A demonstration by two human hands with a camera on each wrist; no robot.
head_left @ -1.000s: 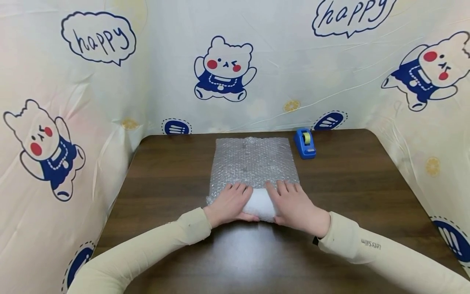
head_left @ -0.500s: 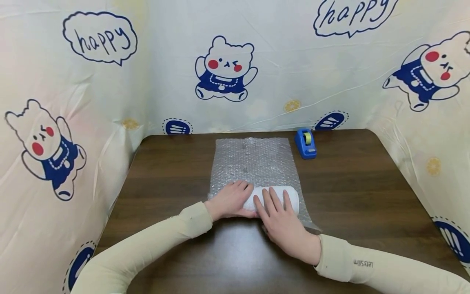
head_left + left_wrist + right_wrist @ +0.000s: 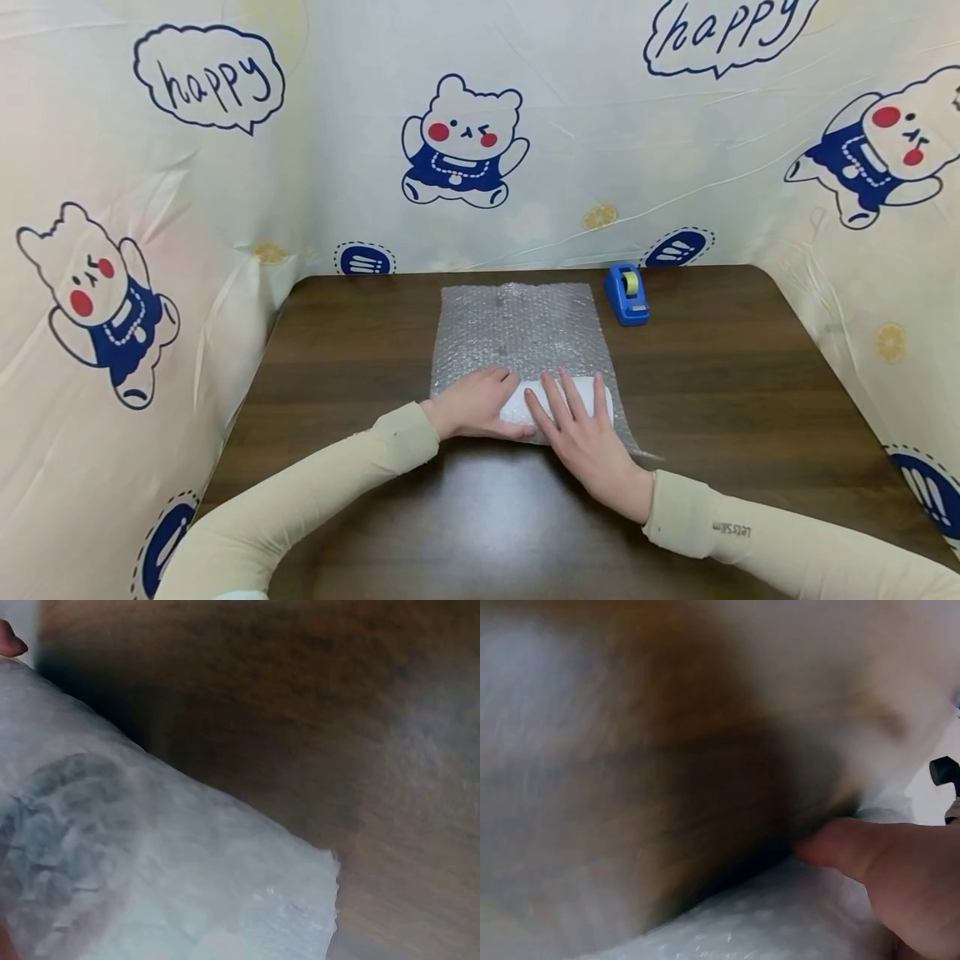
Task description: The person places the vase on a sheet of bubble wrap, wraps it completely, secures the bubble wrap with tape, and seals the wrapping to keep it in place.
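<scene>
1. The left hand grips the left part of a white roll, its fingers over the top and its thumb on the near side.
2. The right hand rests on the right part of this roll, with the fingers spread and nearly straight; it is not closed around it. The two hands are side by side, a small gap between them.
3. The roll lies across the near end of a sheet of bubble wrap. The flat rest of the sheet extends behind it, away from the person.
4. In the left wrist view, a dark round mark shows on the roll, perhaps through the wrap; it is too blurred for me to read. The right wrist view is also blurred, but a thumb lies there against the wrap.
5. Light-coloured sleeves cover both forearms.
6. A blue tape dispenser with yellow tape stands near the far right corner of the sheet.
7. All this is on a brown wooden table. Around it hangs a pale cloth, printed with bears and the word "happy".
</scene>
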